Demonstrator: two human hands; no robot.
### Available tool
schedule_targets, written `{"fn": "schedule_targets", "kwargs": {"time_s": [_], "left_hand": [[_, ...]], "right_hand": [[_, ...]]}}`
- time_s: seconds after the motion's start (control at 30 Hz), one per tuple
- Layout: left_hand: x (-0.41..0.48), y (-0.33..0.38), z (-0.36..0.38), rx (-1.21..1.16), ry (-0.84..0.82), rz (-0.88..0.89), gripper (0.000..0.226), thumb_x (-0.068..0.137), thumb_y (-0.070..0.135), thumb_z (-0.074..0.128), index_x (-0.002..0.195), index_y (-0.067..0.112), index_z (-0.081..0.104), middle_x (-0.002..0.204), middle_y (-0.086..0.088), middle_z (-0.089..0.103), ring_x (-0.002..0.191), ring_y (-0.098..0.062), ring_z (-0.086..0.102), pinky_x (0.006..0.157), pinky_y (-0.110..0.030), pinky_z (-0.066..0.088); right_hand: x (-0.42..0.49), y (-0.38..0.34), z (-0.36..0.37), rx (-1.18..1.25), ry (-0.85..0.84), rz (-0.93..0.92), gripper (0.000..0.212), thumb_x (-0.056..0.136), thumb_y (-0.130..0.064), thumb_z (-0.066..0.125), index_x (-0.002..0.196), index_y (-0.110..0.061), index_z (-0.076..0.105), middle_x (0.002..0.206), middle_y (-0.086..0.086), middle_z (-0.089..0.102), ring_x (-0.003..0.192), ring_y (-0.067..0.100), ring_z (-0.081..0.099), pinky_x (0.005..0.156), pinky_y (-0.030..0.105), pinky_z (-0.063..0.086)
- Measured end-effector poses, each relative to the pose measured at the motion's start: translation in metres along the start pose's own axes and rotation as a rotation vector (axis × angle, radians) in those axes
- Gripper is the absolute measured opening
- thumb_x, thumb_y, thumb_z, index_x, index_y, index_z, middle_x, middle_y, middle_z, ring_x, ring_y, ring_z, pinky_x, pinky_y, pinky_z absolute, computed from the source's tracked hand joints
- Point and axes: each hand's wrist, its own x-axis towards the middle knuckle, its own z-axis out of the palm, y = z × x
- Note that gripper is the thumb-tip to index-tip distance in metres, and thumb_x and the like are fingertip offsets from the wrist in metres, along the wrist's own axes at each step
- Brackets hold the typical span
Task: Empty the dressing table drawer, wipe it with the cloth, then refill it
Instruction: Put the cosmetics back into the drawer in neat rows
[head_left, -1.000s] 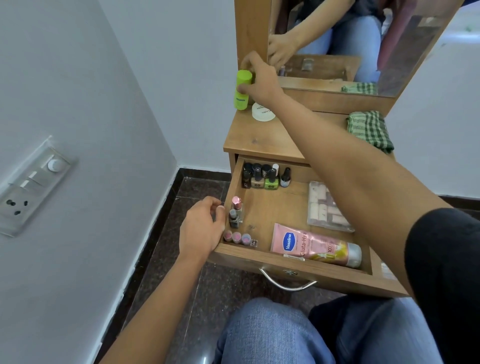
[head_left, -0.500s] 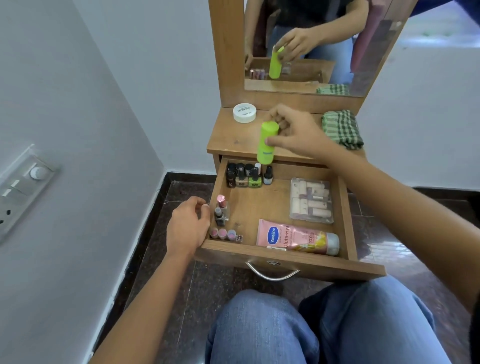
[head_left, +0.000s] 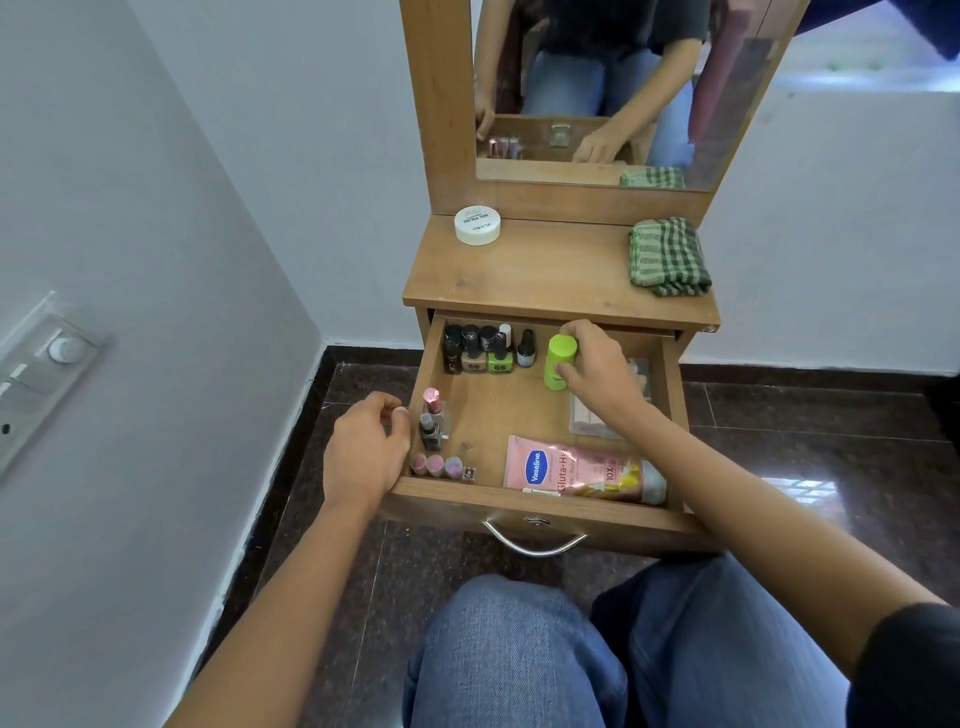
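drawer (head_left: 452, 506) open, mostly full; green bottle (head_left: 558, 358) upright at its back, just right of nail polishes (head_left: 480, 353), gripped by right hand (head_left: 597, 379); left hand (head_left: 363, 452) curled at left wall, grip unclear

Walls (head_left: 218, 156): plain, pale grey-white, meeting in a corner behind the furniture. Left wall: one white switch plate (head_left: 47, 374) with a round dial. Floor (head_left: 810, 415): dark speckled polished tiles, with dark skirting (head_left: 296, 447) along the walls and a gridded patch of glare (head_left: 802, 491) at right. Furniture: narrow wooden dressing table (head_left: 545, 270), with a wood-framed mirror (head_left: 597, 62) upright at its back.
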Motion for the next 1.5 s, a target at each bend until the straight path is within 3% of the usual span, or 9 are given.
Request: {"fn": "schedule_targets", "kwargs": {"time_s": [0.13, 0.3, 0.47, 0.6, 1.03, 1.3, 1.5], "left_hand": [[0.000, 0.000, 0.000, -0.002, -0.004, -0.002, 0.021, 0.097, 0.030, 0.051, 0.108, 0.020, 0.066, 0.099, 0.001, 0.069, 0.085, -0.013, 0.062, 0.072, -0.028, 0.048], [0.000, -0.001, 0.000, -0.003, 0.000, 0.006, 0.021, 0.097, 0.029, 0.051, 0.108, 0.019, 0.066, 0.100, 0.001, 0.068, 0.084, -0.012, 0.061, 0.072, -0.028, 0.048], [0.000, -0.001, 0.001, 0.007, 0.004, 0.004, 0.022, 0.097, 0.030, 0.052, 0.110, 0.019, 0.065, 0.101, 0.000, 0.069, 0.084, -0.011, 0.060, 0.070, -0.024, 0.045], [0.000, -0.001, 0.000, 0.004, 0.004, 0.004, 0.022, 0.097, 0.030, 0.052, 0.110, 0.019, 0.065, 0.101, 0.000, 0.069, 0.084, -0.011, 0.061, 0.071, -0.023, 0.046], [0.000, 0.000, 0.001, 0.010, 0.013, 0.003, 0.022, 0.097, 0.030, 0.052, 0.111, 0.019, 0.065, 0.100, 0.001, 0.069, 0.083, -0.009, 0.059, 0.069, -0.023, 0.044], [-0.001, 0.001, 0.000, -0.002, 0.014, 0.004, 0.022, 0.097, 0.029, 0.053, 0.111, 0.018, 0.066, 0.101, 0.000, 0.069, 0.085, -0.011, 0.061, 0.071, -0.024, 0.047], [0.000, 0.000, 0.001, 0.001, 0.006, -0.004, 0.023, 0.097, 0.030, 0.052, 0.112, 0.019, 0.065, 0.103, 0.000, 0.069, 0.086, -0.012, 0.061, 0.071, -0.022, 0.045]], "right_hand": [[-0.005, 0.003, 0.008, 0.067, 0.050, 0.020, 0.042, 0.083, -0.002, 0.065, 0.120, -0.007, 0.048, 0.117, 0.009, 0.055, 0.106, 0.024, 0.053, 0.088, 0.035, 0.045], [-0.006, 0.009, 0.022, 0.085, 0.081, 0.227, 0.056, 0.073, -0.011, 0.080, 0.118, -0.003, 0.047, 0.116, 0.014, 0.055, 0.107, 0.026, 0.053, 0.090, 0.038, 0.046], [0.001, 0.016, 0.025, 0.050, 0.085, 0.280, 0.048, 0.073, -0.013, 0.081, 0.111, -0.002, 0.054, 0.109, 0.015, 0.056, 0.097, 0.026, 0.053, 0.076, 0.031, 0.042], [0.004, 0.017, 0.026, 0.103, 0.145, 0.303, 0.039, 0.073, -0.008, 0.079, 0.105, 0.000, 0.058, 0.104, 0.017, 0.059, 0.095, 0.029, 0.056, 0.078, 0.036, 0.045], [0.004, 0.014, 0.031, 0.013, 0.127, 0.297, 0.037, 0.078, -0.018, 0.076, 0.106, 0.000, 0.059, 0.110, 0.020, 0.058, 0.102, 0.029, 0.051, 0.075, 0.029, 0.034], [0.003, 0.008, 0.034, -0.040, 0.152, 0.335, 0.042, 0.082, -0.027, 0.072, 0.110, 0.001, 0.060, 0.116, 0.019, 0.055, 0.108, 0.031, 0.051, 0.087, 0.039, 0.045], [0.002, 0.006, 0.036, -0.063, 0.181, 0.351, 0.041, 0.081, -0.026, 0.073, 0.106, 0.002, 0.059, 0.117, 0.021, 0.053, 0.105, 0.033, 0.051, 0.084, 0.036, 0.042]]}}
